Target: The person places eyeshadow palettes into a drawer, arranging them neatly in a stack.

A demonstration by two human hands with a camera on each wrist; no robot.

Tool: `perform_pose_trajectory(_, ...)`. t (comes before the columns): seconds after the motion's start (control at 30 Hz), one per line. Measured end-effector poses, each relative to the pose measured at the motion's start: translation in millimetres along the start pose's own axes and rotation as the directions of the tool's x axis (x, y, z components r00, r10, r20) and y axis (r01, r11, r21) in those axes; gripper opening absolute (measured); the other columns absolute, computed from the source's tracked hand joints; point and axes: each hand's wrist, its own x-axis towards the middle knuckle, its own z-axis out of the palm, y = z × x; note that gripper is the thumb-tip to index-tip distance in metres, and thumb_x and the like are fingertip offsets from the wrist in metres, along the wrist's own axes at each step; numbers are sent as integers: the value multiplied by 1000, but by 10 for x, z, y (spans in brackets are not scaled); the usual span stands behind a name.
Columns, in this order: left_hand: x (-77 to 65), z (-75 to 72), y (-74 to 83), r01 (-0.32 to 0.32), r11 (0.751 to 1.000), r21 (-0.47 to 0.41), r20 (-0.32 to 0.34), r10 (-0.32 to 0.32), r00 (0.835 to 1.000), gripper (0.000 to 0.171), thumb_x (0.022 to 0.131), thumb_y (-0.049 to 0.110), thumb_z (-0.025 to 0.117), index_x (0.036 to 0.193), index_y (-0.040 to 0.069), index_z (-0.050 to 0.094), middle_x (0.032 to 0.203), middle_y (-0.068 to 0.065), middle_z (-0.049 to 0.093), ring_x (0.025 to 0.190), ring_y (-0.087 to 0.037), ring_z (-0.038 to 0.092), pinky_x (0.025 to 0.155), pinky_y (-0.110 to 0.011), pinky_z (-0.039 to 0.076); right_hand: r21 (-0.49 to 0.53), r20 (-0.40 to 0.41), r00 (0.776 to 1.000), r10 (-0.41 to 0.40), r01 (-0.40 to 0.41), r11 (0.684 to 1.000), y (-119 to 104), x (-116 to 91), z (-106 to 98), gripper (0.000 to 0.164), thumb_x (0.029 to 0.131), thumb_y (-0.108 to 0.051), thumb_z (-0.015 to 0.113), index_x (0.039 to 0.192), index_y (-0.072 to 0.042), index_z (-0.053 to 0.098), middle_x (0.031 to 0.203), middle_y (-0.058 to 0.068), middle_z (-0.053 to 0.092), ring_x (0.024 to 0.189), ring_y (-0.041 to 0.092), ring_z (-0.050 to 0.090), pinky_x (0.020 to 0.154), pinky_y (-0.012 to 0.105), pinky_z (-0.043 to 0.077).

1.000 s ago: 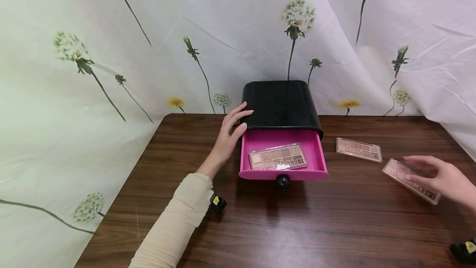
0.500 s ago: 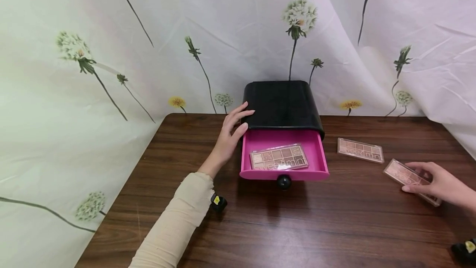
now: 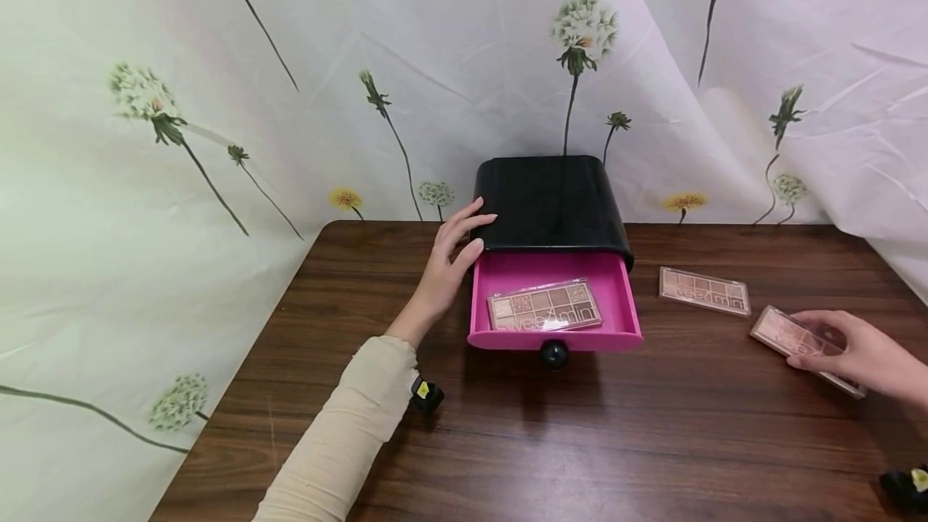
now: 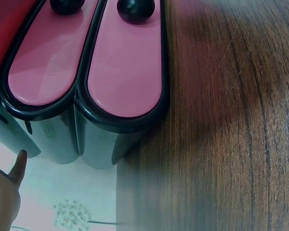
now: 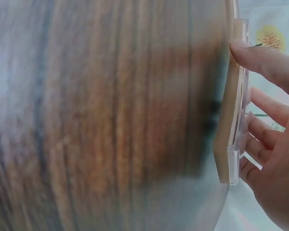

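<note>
My right hand (image 3: pixel 859 353) grips an eyeshadow palette (image 3: pixel 779 329) with a clear lid, thumb on the near long edge and fingers on the far one. In the right wrist view the palette (image 5: pixel 229 120) stands edge-on between thumb and fingers, close over the table. My left hand (image 3: pixel 445 268) rests against the left side of a black drawer cabinet (image 3: pixel 547 204), fingers extended onto its top edge. The cabinet's top pink drawer (image 3: pixel 616 296) is pulled out, and a second palette (image 3: pixel 544 306) lies inside, tilted slightly. Just right of the drawer, a third palette (image 3: pixel 703 291) lies flat.
Lower pink drawer fronts (image 4: pixel 127 72) with black knobs show in the left wrist view. The drawer's round black knob (image 3: pixel 554 354) juts toward me. A dandelion-printed cloth (image 3: pixel 435 103) hangs behind the dark wooden table (image 3: pixel 652 441).
My right thumb has moved onto the palette's near edge and the hand has taken hold of it; the palette has shifted slightly. The left hand stays on the cabinet.
</note>
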Motion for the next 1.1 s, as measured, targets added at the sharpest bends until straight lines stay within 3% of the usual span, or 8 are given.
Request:
perform_pose_trajectory(0.17, -5, 3, -2, -1, 1000, -5, -1, 1, 1000, 43, 97, 12, 45, 135, -4, 55, 157, -18, 33, 143, -28, 23, 107, -50, 28, -12, -5, 1000, 30, -30, 999, -74, -26, -42, 64, 74, -24, 87, 121, 9, 61, 116, 35, 58, 93, -26, 28, 68, 7, 31)
perform_pose_trajectory(0.37, -5, 6, -12, -1, 1000, -1, -4, 1, 1000, 42, 97, 12, 45, 135, -4, 55, 156, -17, 33, 144, -27, 23, 108, -50, 28, 11, -51, 999, 3, -3, 1000, -207, -61, -79, 66, 72, -21, 89, 123, 8, 60, 111, 30, 59, 91, -14, 45, 67, 7, 33)
perform_pose_trajectory(0.47, -5, 4, -10, 0, 1000, -6, -4, 0, 1000, 42, 97, 12, 45, 135, -4, 55, 156, -18, 33, 143, -28, 23, 107, -50, 28, 49, -74, 997, -25, 29, 998, -300, -79, -97, 64, 71, -16, 89, 124, 8, 60, 109, 4, 61, 84, -15, 47, 67, 5, 35)
perform_pose_trajectory(0.57, -5, 0, -3, 4, 1000, -9, -3, -4, 1000, 42, 97, 12, 45, 135, -4, 55, 156, -18, 33, 143, -28, 23, 107, -50, 29, 58, -100, 993, -62, 68, 996, -408, -95, -119, 62, 71, -14, 89, 123, 6, 61, 105, -24, 53, 82, -11, 50, 67, 6, 36)
perform_pose_trajectory(0.63, -4, -4, 2, 7, 1000, -11, -3, -7, 1000, 42, 97, 12, 45, 135, -4, 55, 156, -18, 33, 143, -29, 23, 107, -50, 29, 61, -120, 990, -77, 85, 995, -491, -101, -132, 60, 72, -14, 88, 124, 2, 63, 103, -33, 50, 81, -9, 51, 67, 7, 36)
perform_pose_trajectory(0.77, -1, -7, 11, 11, 1000, -13, -4, -11, 1000, 42, 97, 12, 46, 135, -4, 55, 156, -18, 33, 143, -29, 23, 107, -49, 29, 67, -153, 985, -74, 85, 994, -678, -91, -152, 58, 73, -16, 88, 126, -5, 65, 107, -34, 51, 90, -15, 49, 73, 5, 34)
perform_pose_trajectory(0.9, 4, -4, 10, 9, 1000, -13, -11, -9, 1000, 42, 97, 12, 46, 135, -4, 56, 156, -17, 34, 143, -28, 23, 107, -48, 30, 98, -158, 983, -90, 107, 989, -857, -66, -170, 57, 75, -14, 87, 127, -5, 65, 114, -36, 50, 101, -25, 43, 79, 0, 32)
perform_pose_trajectory(1.1, 5, 0, -3, -1, 1000, -10, -18, 1, 1000, 41, 97, 12, 47, 134, -5, 57, 156, -17, 35, 143, -27, 25, 106, -47, 30, 76, -174, 972, -157, 173, 982, -1124, -44, -174, 53, 75, -14, 87, 125, -12, 67, 111, -29, 56, 100, -18, 48, 78, 3, 33)
